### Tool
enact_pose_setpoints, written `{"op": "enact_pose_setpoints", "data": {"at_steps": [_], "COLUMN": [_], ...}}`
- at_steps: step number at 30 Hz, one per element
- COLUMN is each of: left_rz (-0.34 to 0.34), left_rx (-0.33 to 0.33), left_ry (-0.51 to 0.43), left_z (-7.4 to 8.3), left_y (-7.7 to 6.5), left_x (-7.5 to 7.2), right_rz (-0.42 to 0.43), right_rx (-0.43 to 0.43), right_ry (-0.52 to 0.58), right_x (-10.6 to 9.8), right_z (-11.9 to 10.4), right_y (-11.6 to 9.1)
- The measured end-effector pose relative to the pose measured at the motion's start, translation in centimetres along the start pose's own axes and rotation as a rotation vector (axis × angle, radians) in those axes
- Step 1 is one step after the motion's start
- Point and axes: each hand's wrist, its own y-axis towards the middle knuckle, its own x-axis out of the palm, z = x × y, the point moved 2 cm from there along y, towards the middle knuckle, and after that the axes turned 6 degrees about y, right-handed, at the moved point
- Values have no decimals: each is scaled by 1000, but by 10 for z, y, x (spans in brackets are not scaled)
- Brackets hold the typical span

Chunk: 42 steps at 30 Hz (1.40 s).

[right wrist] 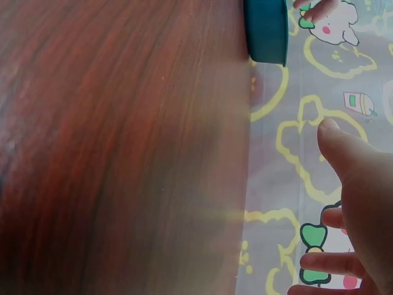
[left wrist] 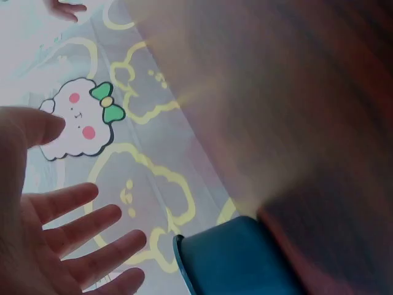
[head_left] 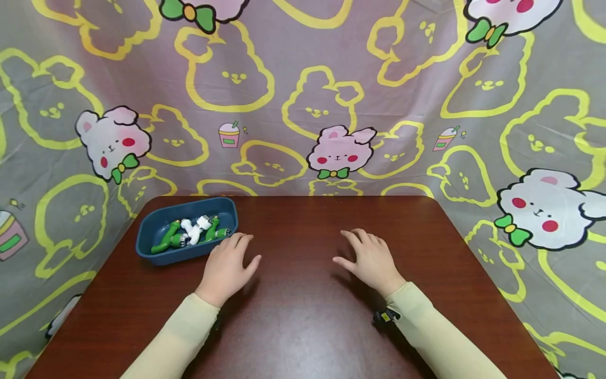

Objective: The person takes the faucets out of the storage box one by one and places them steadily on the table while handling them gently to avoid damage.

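Observation:
My left hand (head_left: 228, 271) hovers over the table just right of a dark blue tray (head_left: 177, 256), fingers spread and loosely bent, holding nothing. In the tray lie a curved green piece (head_left: 165, 241), a white branched piece (head_left: 193, 232) and another green piece (head_left: 214, 230), with shiny metallic-looking ends; their exact kind is unclear. Across the table, my right hand (head_left: 374, 263) is likewise held above the surface, thumb apart from the relaxed fingers, gripping nothing. In the left wrist view the tray's end (left wrist: 236, 261) shows beside the fingers (left wrist: 101, 255).
The brown wooden table (head_left: 303, 295) reaches back to a hanging cloth (head_left: 293, 58) printed with cartoon animals, which also runs along both sides. A small black device (head_left: 385, 316) sits at the right wrist. The tray stands at the table's far left corner.

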Motion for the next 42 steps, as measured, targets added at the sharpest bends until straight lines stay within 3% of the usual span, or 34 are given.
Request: {"op": "enact_pose_setpoints", "data": {"at_steps": [6, 14, 24, 34, 42], "left_rz": [95, 120, 100, 70, 84], "left_rx": [-32, -53, -111, -107, -104], "left_ry": [-14, 25, 81, 81, 81], "left_z": [-13, -29, -47, -53, -56], "left_y": [4, 6, 5, 7, 8], "left_x": [-8, -9, -8, -6, -6], "right_rz": [-4, 14, 19, 11, 0], "right_rx": [-9, -16, -11, 1, 19], "right_ry": [-1, -14, -5, -1, 19], "right_x": [0, -1, -1, 0, -1], "right_z": [0, 1, 2, 4, 5], "right_y": [2, 2, 4, 4, 4]}}
